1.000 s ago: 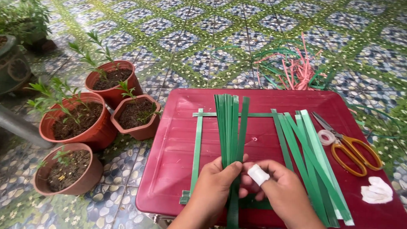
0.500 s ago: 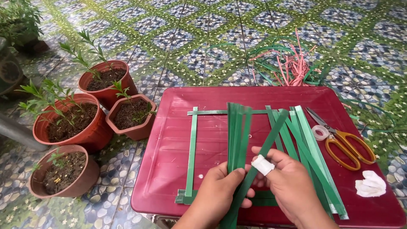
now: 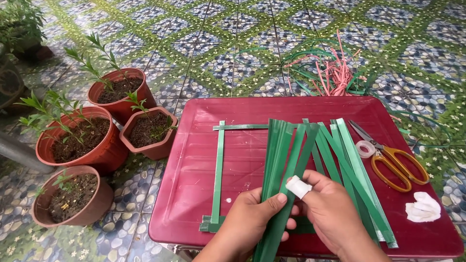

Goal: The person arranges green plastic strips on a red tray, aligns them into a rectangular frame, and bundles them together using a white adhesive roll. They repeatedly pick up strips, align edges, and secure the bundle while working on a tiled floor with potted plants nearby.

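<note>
My left hand (image 3: 250, 221) and my right hand (image 3: 327, 213) both pinch a bundle of long green strips (image 3: 284, 160) over a dark red tray (image 3: 194, 189). The bundle fans away from me, and one strip tilts to the right at its top. A white bandage wraps my right thumb (image 3: 297, 187). A green strip frame (image 3: 218, 174) lies flat on the tray to the left of the bundle. More loose green strips (image 3: 357, 170) lie on the tray to the right of my hands.
Orange-handled scissors (image 3: 393, 162) and a roll of clear tape (image 3: 365, 148) rest on the tray's right side, with a crumpled white tissue (image 3: 423, 206) nearer. Several terracotta plant pots (image 3: 104, 150) stand left of the tray. Pink and green strips (image 3: 330, 73) lie on the tiled floor beyond.
My hands lifted the bundle's near end and shifted it slightly right. One strip has swung out at an angle to the right. The view has tilted down a little.
</note>
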